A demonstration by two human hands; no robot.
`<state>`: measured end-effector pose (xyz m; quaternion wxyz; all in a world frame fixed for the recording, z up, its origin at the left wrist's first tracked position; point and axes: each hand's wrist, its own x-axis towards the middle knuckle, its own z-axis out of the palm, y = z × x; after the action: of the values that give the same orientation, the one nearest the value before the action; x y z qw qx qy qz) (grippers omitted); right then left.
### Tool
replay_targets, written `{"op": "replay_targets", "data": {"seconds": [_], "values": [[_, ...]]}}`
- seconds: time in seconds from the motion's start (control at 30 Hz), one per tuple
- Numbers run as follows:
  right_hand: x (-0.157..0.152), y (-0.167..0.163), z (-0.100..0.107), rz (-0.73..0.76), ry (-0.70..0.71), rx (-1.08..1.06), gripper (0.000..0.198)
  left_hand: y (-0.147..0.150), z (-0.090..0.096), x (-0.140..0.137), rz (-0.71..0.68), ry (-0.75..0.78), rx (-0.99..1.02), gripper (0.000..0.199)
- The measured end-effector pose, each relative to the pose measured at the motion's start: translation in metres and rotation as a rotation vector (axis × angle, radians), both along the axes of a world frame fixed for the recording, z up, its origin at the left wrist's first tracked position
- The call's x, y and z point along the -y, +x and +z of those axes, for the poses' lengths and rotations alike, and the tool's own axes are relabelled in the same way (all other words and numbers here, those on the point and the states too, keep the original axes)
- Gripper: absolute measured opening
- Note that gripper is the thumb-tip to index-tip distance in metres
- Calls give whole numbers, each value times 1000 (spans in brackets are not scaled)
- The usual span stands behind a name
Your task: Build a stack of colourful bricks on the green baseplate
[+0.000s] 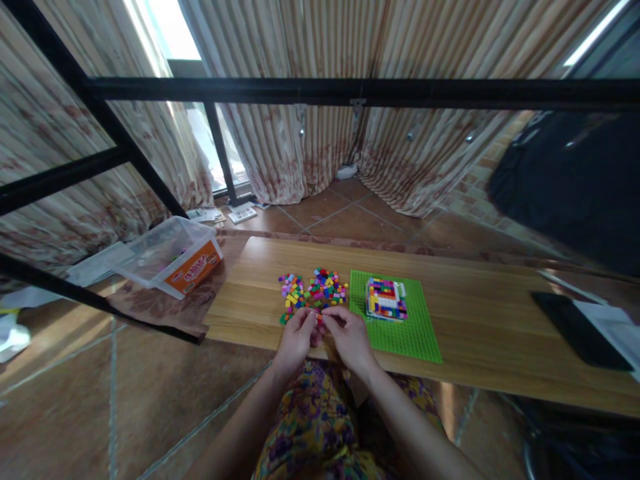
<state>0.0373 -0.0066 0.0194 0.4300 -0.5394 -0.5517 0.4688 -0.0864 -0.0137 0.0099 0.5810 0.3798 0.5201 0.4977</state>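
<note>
My left hand (299, 335) and my right hand (349, 332) meet over the near edge of the wooden table. Between their pinched fingertips are small toy bricks (319, 319), red and orange among them; how many and how they join is too small to tell. Just beyond my fingers lies a loose pile of small coloured bricks (325, 287). A green baseplate (400, 345) rests right of my right hand. On it stands a square, multicoloured brick structure (386, 303) with a white area in its middle.
A clear plastic box (173, 250) with an orange label sits on the floor to the left. Toward the right end of the table (480, 320) lie a black flat item (575, 327) and white papers (607, 327). Black metal bars (320, 90) cross in front of the curtains.
</note>
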Motion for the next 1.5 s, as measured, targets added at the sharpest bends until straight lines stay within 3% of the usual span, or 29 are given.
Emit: {"op": "replay_targets", "data": {"seconds": [0.17, 0.8, 1.17, 1.37, 1.5], "values": [[1, 1, 0, -36, 21, 28, 20, 1, 0, 0, -12, 6, 28, 36], [1, 7, 0, 76, 22, -33, 17, -5, 2, -2, -48, -28, 107, 39], [-5, 2, -1, 71, -56, -187, 19, -10, 5, -1, -46, -76, 245, 35], [-23, 6, -2, -66, 89, 59, 19, -6, 3, -2, 56, -130, 275, 40], [-37, 6, 5, -21, 228, 354, 19, -3, 1, -3, 68, -110, 225, 39]]}}
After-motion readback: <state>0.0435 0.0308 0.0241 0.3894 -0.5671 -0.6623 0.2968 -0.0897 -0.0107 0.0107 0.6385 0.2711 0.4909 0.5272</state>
